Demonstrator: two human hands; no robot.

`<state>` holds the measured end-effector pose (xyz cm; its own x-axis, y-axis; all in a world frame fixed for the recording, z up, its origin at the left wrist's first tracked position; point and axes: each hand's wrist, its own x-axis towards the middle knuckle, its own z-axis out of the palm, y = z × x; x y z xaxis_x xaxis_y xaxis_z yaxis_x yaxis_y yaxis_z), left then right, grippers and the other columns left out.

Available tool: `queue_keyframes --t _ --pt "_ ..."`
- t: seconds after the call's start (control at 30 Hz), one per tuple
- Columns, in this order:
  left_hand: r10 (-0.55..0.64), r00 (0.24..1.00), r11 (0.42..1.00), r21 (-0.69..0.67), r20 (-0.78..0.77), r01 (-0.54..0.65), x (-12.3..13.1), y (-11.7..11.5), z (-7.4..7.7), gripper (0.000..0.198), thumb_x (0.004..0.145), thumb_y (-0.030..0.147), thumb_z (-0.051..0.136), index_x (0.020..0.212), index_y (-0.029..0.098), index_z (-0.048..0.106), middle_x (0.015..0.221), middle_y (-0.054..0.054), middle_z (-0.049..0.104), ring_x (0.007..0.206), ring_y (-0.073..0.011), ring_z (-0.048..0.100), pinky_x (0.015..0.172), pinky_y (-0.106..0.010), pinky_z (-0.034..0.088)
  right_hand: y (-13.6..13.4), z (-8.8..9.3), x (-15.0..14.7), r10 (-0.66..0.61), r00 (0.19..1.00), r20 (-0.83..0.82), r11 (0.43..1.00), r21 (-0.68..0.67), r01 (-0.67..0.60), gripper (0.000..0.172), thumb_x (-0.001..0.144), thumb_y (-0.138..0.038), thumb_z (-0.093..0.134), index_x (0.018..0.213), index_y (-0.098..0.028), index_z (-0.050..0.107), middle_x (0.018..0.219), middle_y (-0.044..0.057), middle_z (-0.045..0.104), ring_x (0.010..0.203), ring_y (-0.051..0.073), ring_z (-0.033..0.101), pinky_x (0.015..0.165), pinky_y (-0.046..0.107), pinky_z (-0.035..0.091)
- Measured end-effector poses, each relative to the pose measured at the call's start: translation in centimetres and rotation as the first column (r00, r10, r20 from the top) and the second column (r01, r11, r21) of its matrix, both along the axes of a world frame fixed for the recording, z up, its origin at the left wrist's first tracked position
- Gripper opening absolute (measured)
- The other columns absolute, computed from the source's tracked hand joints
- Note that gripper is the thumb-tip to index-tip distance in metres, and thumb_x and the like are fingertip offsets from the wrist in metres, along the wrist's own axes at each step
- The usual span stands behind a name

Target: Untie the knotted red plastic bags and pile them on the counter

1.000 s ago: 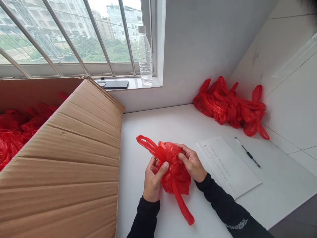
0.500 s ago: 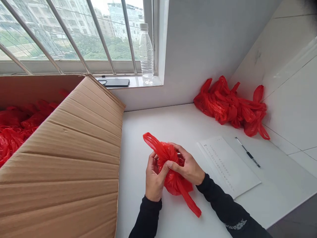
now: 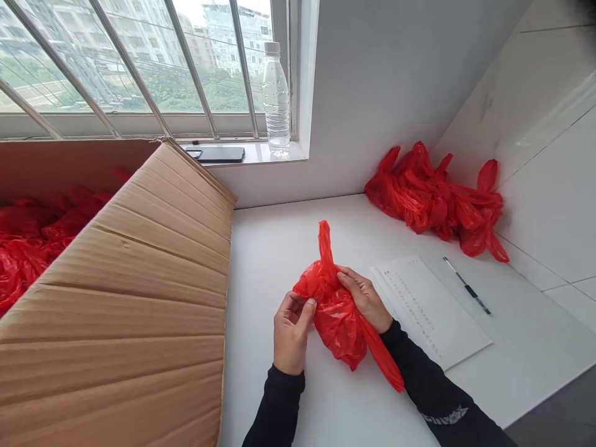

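Observation:
Between my two hands is a crumpled red plastic bag (image 3: pixel 338 323), held above the white table (image 3: pixel 265 248). One of its handles sticks up at the top, and another strip hangs toward the lower right, beside my right sleeve. My left hand (image 3: pixel 292 329) pinches the bag's left edge between thumb and fingers. On the other side, my right hand (image 3: pixel 365 298) grips the bag near the base of the upper handle, its thumb on top and some fingers hidden behind the plastic.
To the left, a cardboard box (image 3: pixel 139 298) holds more red bags (image 3: pixel 28 248). A pile of red bags (image 3: pixel 433 192) lies against the wall at the back right. Nearby are a written notepad (image 3: pixel 428 316) and a pen (image 3: pixel 467 285). On the sill are a phone (image 3: pixel 218 154) and a water bottle (image 3: pixel 277 102).
The bag has turned and spread wider, its upper handle swinging from the left to upright. My hands have moved apart, the right one shifting slightly right.

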<state>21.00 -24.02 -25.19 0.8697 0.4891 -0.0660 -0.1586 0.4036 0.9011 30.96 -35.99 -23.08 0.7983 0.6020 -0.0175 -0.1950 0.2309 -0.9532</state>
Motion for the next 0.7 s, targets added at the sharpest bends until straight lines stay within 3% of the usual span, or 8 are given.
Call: queue_keyframes --t 0.13,0.3,0.43,0.57,0.63,0.7 --pt "0.064 0.997 0.995 -0.082 0.043 -0.060 0.0 0.2 0.4 0.023 0.085 0.031 0.066 0.106 0.023 0.064 0.112 -0.006 0.069 0.105 -0.0226 0.062 0.091 -0.032 0.047 -0.2 -0.1 0.3 0.097 0.995 0.022 0.994 -0.047 -0.096 0.044 0.084 -0.040 0.068 0.125 -0.026 0.058 0.094 0.002 0.069 0.088 0.021 0.065 0.085 0.036 0.051" --pt "-0.052 0.998 0.974 -0.219 0.023 0.056 -0.2 0.1 1.1 0.039 0.087 0.035 0.060 0.125 0.024 0.058 0.126 -0.010 0.064 0.109 -0.0264 0.062 0.087 -0.035 0.051 -0.4 -0.5 0.5 0.085 0.996 -0.022 0.995 0.053 -0.084 0.035 0.083 -0.035 0.069 0.116 -0.023 0.062 0.097 0.004 0.071 0.089 0.022 0.067 0.083 0.036 0.052" --pt "-0.100 0.995 0.986 -0.133 0.003 0.100 -0.1 0.0 0.9 0.042 0.080 0.027 0.070 0.121 0.021 0.060 0.117 -0.011 0.068 0.106 -0.0271 0.063 0.091 -0.038 0.049 -0.5 -0.1 0.3 0.129 0.989 -0.069 0.990 0.068 -0.125 0.034 0.087 -0.036 0.062 0.119 -0.025 0.060 0.100 0.004 0.071 0.088 0.022 0.069 0.079 0.036 0.054" --pt "-0.032 0.999 0.994 -0.106 0.018 0.034 0.0 0.0 0.5 0.042 0.073 0.024 0.077 0.112 0.018 0.064 0.110 -0.010 0.070 0.102 -0.0270 0.065 0.086 -0.036 0.051 -0.4 0.3 0.1 0.136 0.991 -0.015 0.991 -0.013 -0.136 0.052 0.084 -0.042 0.068 0.131 -0.027 0.052 0.116 0.006 0.066 0.103 0.023 0.065 0.091 0.038 0.051" --pt "-0.005 1.000 0.991 -0.134 0.006 0.006 0.0 0.0 0.4 0.039 0.072 0.026 0.078 0.108 0.018 0.066 0.105 -0.009 0.072 0.097 -0.0266 0.066 0.084 -0.036 0.052 -0.3 0.1 0.0 0.151 0.988 -0.011 0.988 -0.020 -0.151 0.055 0.080 -0.041 0.072 0.129 -0.026 0.053 0.114 0.007 0.067 0.103 0.023 0.065 0.091 0.039 0.051" --pt "0.011 1.000 0.989 -0.150 -0.008 -0.013 0.1 0.0 0.4 0.035 0.073 0.029 0.077 0.105 0.018 0.067 0.103 -0.009 0.073 0.096 -0.0265 0.067 0.084 -0.036 0.052 -0.3 -0.1 0.0 0.149 0.988 -0.024 0.989 -0.002 -0.150 0.047 0.079 -0.042 0.073 0.120 -0.023 0.059 0.106 0.006 0.070 0.096 0.023 0.067 0.086 0.038 0.053"
